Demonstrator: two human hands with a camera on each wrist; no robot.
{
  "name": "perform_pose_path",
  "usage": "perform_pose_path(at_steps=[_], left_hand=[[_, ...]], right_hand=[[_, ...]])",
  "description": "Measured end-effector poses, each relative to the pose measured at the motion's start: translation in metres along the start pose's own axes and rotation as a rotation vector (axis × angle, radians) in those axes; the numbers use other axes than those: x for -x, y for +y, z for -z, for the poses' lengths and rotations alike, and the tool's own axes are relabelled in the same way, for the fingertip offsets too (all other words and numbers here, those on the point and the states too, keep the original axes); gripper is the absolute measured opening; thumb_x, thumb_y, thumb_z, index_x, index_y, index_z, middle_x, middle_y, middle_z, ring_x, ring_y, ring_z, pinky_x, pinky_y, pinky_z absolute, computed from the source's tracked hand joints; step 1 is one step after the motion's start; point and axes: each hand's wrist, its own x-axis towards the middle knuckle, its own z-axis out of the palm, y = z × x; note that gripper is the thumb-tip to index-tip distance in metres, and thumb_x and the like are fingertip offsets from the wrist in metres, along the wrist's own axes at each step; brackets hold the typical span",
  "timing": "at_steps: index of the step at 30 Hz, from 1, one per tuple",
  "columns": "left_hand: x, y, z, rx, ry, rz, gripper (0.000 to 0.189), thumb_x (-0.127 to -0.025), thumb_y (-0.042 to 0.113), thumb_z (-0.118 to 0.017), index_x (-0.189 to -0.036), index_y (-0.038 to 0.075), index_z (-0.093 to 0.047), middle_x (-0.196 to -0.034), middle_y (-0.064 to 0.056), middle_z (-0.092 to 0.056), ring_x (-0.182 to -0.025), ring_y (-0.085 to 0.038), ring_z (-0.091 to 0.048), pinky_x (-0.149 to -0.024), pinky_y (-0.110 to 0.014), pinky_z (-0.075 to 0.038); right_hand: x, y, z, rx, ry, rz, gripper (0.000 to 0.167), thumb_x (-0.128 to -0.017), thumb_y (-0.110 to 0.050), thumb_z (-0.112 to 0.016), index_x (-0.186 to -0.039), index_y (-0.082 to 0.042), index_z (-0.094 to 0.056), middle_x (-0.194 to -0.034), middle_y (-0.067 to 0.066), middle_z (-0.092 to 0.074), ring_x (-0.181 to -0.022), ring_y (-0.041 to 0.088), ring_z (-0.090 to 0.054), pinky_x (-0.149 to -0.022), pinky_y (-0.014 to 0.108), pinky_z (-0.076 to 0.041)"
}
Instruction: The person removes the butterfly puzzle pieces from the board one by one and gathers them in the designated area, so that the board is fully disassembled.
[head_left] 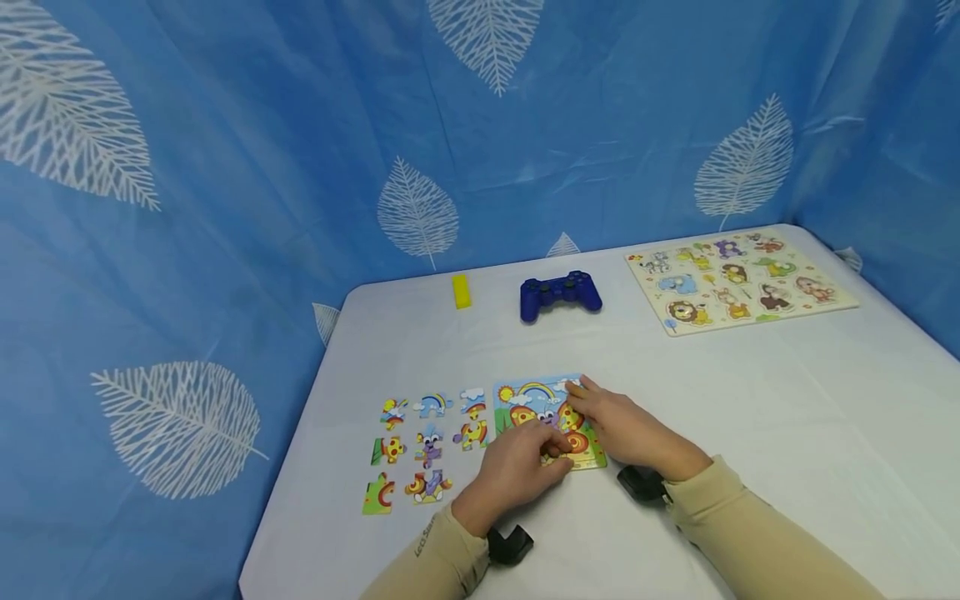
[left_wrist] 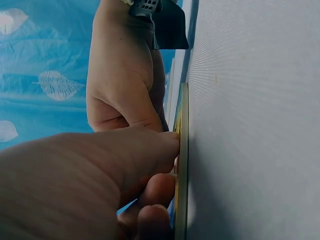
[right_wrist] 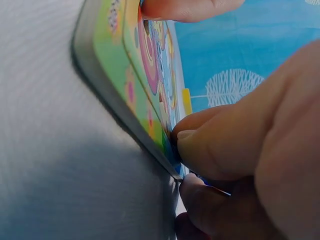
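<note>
A jigsaw board (head_left: 592, 457) with a butterfly, sun and rainbow picture lies flat on the table, both hands at it. My left hand (head_left: 522, 467) rests over its lower left part. In the left wrist view, the thumb tip meets the board's face and the other fingers curl beside it. My right hand (head_left: 626, 423) holds the board's right side near the far corner. In the right wrist view, its thumb (right_wrist: 192, 145) lies on the face by the edge, and other fingers sit against the outer edge. Several loose jigsaw pieces (head_left: 430, 448) lie in rows to the left.
A dark blue game controller (head_left: 561, 294) lies behind the board. Left of it is a yellow block (head_left: 461, 291). At the back right is a wooden animal puzzle (head_left: 738, 279). A blue curtain with white leaves (head_left: 420, 204) hangs behind the white-covered table (head_left: 720, 383).
</note>
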Motion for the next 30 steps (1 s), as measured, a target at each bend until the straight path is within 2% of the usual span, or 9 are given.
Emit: perform_pose_path(at_steps=[11,21,30], left_hand=[[0.0006,-0.0001,-0.0027,0.015,-0.005,0.056,0.013,-0.089,0.034,-0.080,-0.096,0.027,-0.072,-0.084,0.018,-0.059,-0.071,0.007,-0.048,-0.061,-0.016,-0.041],[0.0026,0.0005,-0.0024,-0.024,0.006,0.005,0.012,-0.092,0.031,-0.079,-0.096,0.023,-0.071,-0.084,0.014,-0.057,-0.070,0.004,-0.046,-0.060,-0.016,-0.039],[0.0027,0.0005,-0.0031,-0.040,0.003,0.005,0.017,-0.092,0.033,-0.078,-0.100,0.022,-0.067,-0.089,0.013,-0.059,-0.072,0.004,-0.048,-0.062,-0.016,-0.040]], right_hand=[[0.0015,-0.0006,-0.0002,0.006,0.001,0.018,0.039,-0.104,0.001,-0.050,-0.143,0.004,-0.057,-0.155,0.024,-0.047,-0.148,0.049,-0.033,-0.113,0.062,-0.037],[0.0017,-0.0018,-0.0007,0.002,-0.001,0.022,0.040,-0.105,-0.001,-0.051,-0.144,0.006,-0.055,-0.156,0.025,-0.045,-0.148,0.050,-0.031,-0.114,0.061,-0.036],[0.0023,-0.0009,-0.0009,0.013,0.012,0.036,0.040,-0.104,-0.003,-0.053,-0.143,0.007,-0.055,-0.154,0.026,-0.046,-0.147,0.051,-0.034,-0.113,0.062,-0.037]])
